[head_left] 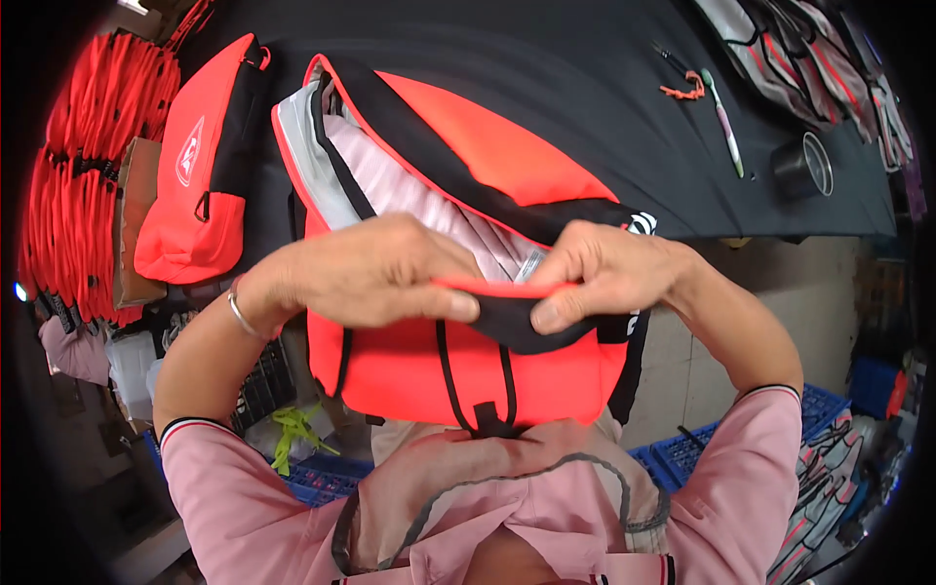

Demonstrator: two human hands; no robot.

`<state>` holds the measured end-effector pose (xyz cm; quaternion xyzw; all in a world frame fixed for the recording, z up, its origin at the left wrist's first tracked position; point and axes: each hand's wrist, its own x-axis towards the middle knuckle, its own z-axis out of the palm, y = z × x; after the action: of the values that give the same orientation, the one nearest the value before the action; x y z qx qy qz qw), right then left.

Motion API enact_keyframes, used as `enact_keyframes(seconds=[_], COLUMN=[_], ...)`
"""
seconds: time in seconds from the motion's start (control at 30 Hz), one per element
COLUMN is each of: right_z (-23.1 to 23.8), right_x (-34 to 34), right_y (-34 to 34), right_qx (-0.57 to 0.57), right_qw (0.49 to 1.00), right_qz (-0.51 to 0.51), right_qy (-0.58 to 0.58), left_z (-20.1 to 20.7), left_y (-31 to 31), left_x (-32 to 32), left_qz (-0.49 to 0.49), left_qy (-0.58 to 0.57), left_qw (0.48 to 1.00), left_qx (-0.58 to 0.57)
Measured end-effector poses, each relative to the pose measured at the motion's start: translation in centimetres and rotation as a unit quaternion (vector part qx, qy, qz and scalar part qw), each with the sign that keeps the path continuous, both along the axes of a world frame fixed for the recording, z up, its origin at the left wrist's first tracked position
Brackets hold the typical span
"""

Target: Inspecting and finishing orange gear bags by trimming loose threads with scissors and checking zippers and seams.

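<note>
A bright red-orange bag [468, 375] with black panels lies at the near edge of the table, its top gaping. Pale pink lining and a small white label show inside. My left hand [390, 273] pinches the bag's near rim, thumb outside and fingers tucked within. Close beside it, my right hand [604, 278] grips the same rim, thumb pressed on the black fabric. Between the two thumbs the red edge trim is folded over. Two thin black cords run down the bag's front.
A smaller red pouch [200, 175] lies at the left, beside stacked red pieces [107, 107]. On the black table [575, 88] at right are a toothbrush [723, 122], a metal cup [802, 166] and grey fabric pieces [790, 58]. Blue crates [702, 444] stand below.
</note>
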<state>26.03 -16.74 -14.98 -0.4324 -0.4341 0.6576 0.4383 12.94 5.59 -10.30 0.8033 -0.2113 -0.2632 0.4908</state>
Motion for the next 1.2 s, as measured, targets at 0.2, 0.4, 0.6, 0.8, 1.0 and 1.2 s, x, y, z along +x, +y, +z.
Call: enact_keyframes(seconds=[0.2,0.4,0.6,0.8,1.0,1.2], right_z=[0.7,1.2,-1.6,0.0,-0.2,-0.3], right_x=[-1.7,0.2,-0.3,1.8,2.3,2.3], right_y=[2.5,3.8,6.7,6.1,5.5,6.9], right_qx=[-0.043,0.066,0.155,0.100,0.141,0.170], right_qw=[0.962,0.907,0.871,0.904,0.907,0.906], right_qz=[-0.271,-0.382,-0.361,-0.375,-0.349,-0.337], right_qy=[0.014,-0.163,-0.296,-0.178,-0.188,-0.190], left_z=[-2.2,-0.4,-1.7,-0.2,-0.9,-1.3], left_y=[1.7,-0.6,-1.2,-2.0,-0.6,-0.6], left_x=[0.2,1.0,0.0,0.6,1.3,2.6], left_qz=[0.171,0.222,0.191,0.270,0.212,0.136], left_qy=[0.184,0.171,0.154,0.076,0.152,0.139], left_qw=[0.961,0.944,0.961,0.948,0.954,0.969], left_qx=[-0.119,-0.175,-0.127,-0.152,-0.151,-0.153])
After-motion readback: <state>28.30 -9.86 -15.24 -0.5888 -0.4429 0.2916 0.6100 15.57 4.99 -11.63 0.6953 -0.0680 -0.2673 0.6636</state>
